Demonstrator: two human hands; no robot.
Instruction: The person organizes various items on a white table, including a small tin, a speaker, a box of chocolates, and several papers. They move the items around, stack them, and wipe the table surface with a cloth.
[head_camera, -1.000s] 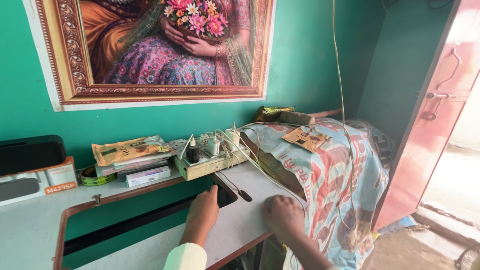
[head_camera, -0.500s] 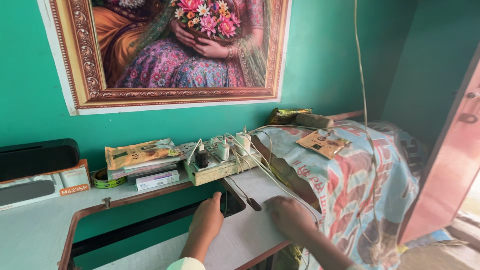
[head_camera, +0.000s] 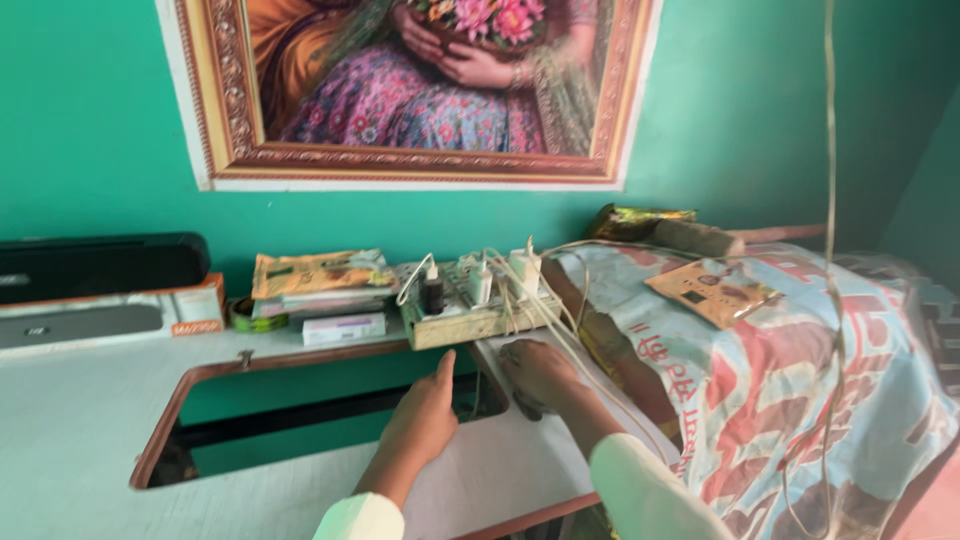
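Hands rest on the white tabletop (head_camera: 90, 440) before me: left hand (head_camera: 425, 420) flat and empty beside the cut-out opening (head_camera: 300, 420), right hand (head_camera: 537, 372) curled over cables (head_camera: 520, 300), grip unclear, below the power strip (head_camera: 480, 305).

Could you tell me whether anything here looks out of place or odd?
The power strip on the table edge is crowded with plugs, its cords trailing loosely past the right hand. The tabletop has a large open cutout.
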